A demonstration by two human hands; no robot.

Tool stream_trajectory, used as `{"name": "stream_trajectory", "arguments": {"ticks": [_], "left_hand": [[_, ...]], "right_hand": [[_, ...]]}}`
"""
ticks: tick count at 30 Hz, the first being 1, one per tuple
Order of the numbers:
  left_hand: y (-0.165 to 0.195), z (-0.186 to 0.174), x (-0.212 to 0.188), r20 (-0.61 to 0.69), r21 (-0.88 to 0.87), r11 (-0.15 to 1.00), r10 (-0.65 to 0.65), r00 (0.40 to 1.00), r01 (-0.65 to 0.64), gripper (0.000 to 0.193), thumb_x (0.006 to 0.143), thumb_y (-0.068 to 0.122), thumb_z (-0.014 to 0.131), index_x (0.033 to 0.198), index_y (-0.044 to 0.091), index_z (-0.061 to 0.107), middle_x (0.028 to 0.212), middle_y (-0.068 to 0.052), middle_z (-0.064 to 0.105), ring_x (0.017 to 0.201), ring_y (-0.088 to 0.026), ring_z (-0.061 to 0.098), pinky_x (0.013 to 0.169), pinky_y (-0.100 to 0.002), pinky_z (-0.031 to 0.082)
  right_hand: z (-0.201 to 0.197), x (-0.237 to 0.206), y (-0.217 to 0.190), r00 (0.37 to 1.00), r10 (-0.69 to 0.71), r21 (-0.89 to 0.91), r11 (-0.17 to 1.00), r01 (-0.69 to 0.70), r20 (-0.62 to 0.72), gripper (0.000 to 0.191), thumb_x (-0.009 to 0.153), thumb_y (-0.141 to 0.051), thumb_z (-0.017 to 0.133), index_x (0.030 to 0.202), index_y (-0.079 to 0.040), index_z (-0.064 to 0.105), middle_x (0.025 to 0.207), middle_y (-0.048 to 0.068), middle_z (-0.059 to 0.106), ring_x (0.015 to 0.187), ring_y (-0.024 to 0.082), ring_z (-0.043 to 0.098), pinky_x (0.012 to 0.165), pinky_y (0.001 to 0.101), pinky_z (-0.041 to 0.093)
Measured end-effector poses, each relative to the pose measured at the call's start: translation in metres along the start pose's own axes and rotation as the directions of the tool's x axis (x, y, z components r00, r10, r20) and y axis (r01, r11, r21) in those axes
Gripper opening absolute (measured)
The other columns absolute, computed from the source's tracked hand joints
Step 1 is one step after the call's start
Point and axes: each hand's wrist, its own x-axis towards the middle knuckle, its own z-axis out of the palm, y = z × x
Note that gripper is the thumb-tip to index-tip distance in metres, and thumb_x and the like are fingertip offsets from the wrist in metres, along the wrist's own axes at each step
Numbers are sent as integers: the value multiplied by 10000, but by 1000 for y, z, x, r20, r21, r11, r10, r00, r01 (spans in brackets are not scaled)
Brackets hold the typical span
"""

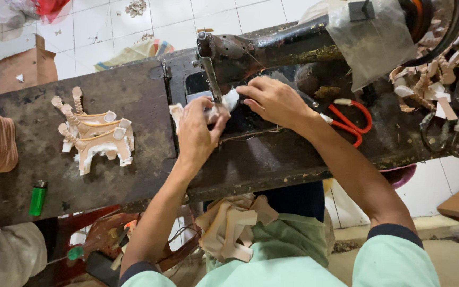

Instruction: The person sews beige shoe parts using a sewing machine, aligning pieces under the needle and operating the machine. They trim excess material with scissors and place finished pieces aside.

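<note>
My left hand (198, 133) and my right hand (273, 100) both pinch a small white and beige strap piece (230, 99) under the needle of an old black sewing machine (272, 50). The left hand grips the piece's near end, beside a beige tab (176, 111). Fingers of the right hand press the far end next to the presser foot. Most of the piece is hidden by my fingers.
A pile of beige strap pieces (94, 134) lies on the dark worn table (134, 95) at left, with a green lighter (37, 197) near its edge. Red-handled scissors (353, 123) lie right of my right wrist. More straps (431, 79) heap at far right; loose pieces (232, 226) rest on my lap.
</note>
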Motion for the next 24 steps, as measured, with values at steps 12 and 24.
{"name": "stream_trajectory", "arguments": {"ticks": [12, 24], "left_hand": [[-33, -1, 27, 65, -110, 984, 148, 987, -140, 410, 827, 76, 852, 1043, 24, 508, 1071, -138, 710, 1176, -353, 679, 999, -456, 531], [-60, -3, 48, 369, -331, 939, 32, 929, 99, 374, 878, -17, 795, 1057, 42, 472, 1013, -86, 665, 1094, -237, 716, 975, -370, 547]], "right_hand": [[-89, -49, -41, 975, 48, -92, 993, -69, -216, 148, 1038, -150, 769, 1133, -41, 737, 1047, 113, 759, 886, 214, 747, 762, 324, 622], [-184, -84, 98, 784, 444, -309, 744, -592, -433, 154, 1076, -97, 599, 1113, 50, 625, 1007, 205, 647, 963, 370, 651, 875, 479, 521]]}}
